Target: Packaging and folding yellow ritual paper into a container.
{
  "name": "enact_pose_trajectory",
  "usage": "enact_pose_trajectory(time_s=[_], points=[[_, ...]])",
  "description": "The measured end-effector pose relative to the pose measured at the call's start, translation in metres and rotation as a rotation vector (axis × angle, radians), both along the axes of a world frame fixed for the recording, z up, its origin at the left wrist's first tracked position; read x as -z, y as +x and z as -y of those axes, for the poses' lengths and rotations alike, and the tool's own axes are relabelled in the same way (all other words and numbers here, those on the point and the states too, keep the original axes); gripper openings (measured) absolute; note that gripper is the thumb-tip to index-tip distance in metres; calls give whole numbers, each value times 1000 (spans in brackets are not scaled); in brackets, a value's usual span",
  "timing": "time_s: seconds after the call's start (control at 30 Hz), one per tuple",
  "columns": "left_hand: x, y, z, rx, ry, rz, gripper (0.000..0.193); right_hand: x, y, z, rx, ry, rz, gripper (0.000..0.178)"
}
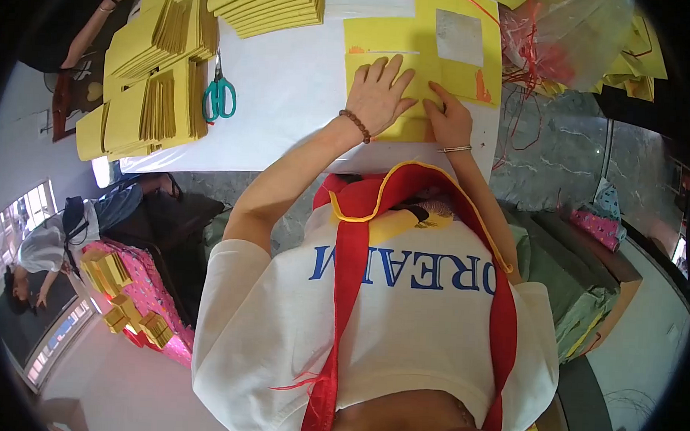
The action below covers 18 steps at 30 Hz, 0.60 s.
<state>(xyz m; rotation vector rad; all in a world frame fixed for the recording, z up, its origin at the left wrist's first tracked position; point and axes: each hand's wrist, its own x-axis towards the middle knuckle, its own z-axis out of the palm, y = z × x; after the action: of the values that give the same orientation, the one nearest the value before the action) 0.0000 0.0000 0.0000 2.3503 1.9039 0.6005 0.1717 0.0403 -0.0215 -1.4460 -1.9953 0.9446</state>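
My left hand [379,95] lies flat with fingers spread on a folded yellow paper sheet [356,77] near the table's front edge. Beside it, to the right, my right hand [451,120] rests on the same yellow paper, index finger and thumb apart; its other fingers are partly hidden. Another yellow sheet [468,76] with orange print lies just beyond my right hand. A pale grey rectangle [460,37] shows on it. Both hands touch the paper and appear to grip nothing.
Bundles of folded yellow paper [153,103] stand at the left of the white table [269,112], beside teal-handled scissors [220,98]. Another yellow stack [269,4] lies farther back. A clear plastic bag [576,37] with red strings is at right. Another person's arm [91,31] shows far left.
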Motion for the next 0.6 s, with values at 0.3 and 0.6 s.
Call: enact_pose_trajectory(time_s=[0.3, 0.6], points=[[14, 2, 1, -6, 35, -88, 47, -19, 1, 6, -3, -173, 7, 39], [16, 2, -1, 7, -31, -80, 53, 1, -14, 4, -284, 369, 339, 56]])
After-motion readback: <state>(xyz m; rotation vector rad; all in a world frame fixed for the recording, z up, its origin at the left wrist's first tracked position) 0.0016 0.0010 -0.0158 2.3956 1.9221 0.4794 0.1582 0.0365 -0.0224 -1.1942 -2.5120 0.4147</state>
